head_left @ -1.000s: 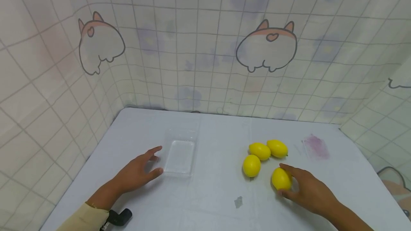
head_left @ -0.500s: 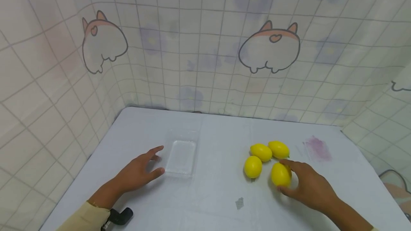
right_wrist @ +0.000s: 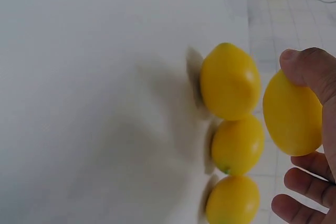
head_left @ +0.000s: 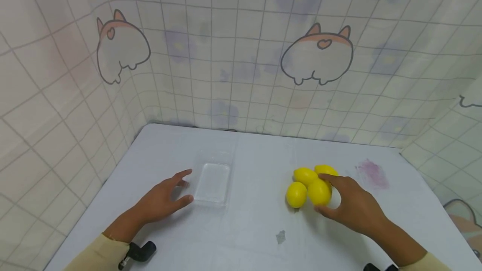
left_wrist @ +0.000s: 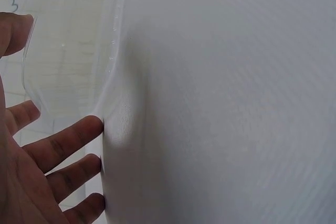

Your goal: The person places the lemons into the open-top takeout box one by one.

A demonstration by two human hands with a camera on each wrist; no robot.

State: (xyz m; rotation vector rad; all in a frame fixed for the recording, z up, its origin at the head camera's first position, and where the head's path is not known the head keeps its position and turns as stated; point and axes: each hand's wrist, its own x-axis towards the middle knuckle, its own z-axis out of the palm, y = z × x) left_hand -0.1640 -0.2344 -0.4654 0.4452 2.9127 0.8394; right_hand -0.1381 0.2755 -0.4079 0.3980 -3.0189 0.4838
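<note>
Right hand (head_left: 354, 208) holds 1 lemon (head_left: 319, 192) between thumb and fingers, just beside 3 other lemons (head_left: 305, 176) on the table (head_left: 256, 229). Left hand (head_left: 160, 203) lies flat with straight fingers, touching the clear tray (head_left: 212, 183).

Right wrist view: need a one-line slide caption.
Right hand holds a yellow lemon just off the white table, beside three more lemons in a row.

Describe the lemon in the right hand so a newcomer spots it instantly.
Start at the white table and go to the cluster of four yellow lemons on its right half. The held lemon is the one nearest the person, gripped by the right hand. The other three lemons lie loose on the table with no fingers on them.
</note>
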